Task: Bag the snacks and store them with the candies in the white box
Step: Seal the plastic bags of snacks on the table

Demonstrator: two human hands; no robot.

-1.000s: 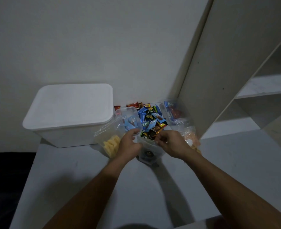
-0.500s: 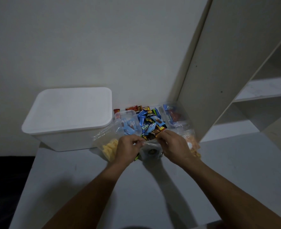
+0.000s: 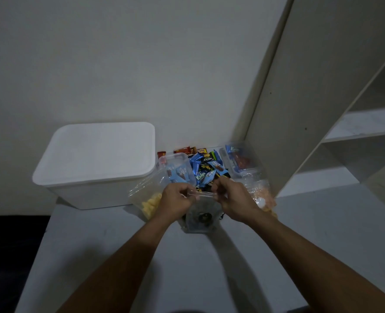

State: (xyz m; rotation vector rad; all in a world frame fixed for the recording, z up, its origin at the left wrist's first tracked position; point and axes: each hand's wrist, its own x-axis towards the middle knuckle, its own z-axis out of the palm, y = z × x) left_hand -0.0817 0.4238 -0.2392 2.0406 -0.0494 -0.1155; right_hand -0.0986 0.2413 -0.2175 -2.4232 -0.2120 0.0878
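Left hand (image 3: 178, 198): fingers pinched together on the left end of the top edge of the clear bag.
Right hand (image 3: 232, 196): fingers pinched together on the right end of the same edge; the strip of plastic runs taut between the two hands.
Clear bag (image 3: 199, 219): stands on the table just near of the candy pile, below the hands; dark items show through it, too dim to identify.
White box (image 3: 92, 168): far left on the table, lid on, against the wall.
Candies (image 3: 206, 168): loose heap of blue, black and red wrappers at the far edge, between the white box and the cabinet panel.
Clear tubs (image 3: 177, 164): one on the left of the heap, another on its right, both holding wrapped candies.
Bag of yellow snacks (image 3: 149, 199): left of the hands, touching the white box's front.
Bag of orange snacks (image 3: 262, 194): right of the right hand.
Table (image 3: 209, 267): pale grey surface.
Cabinet panel (image 3: 311, 86): right, with shelves beyond.
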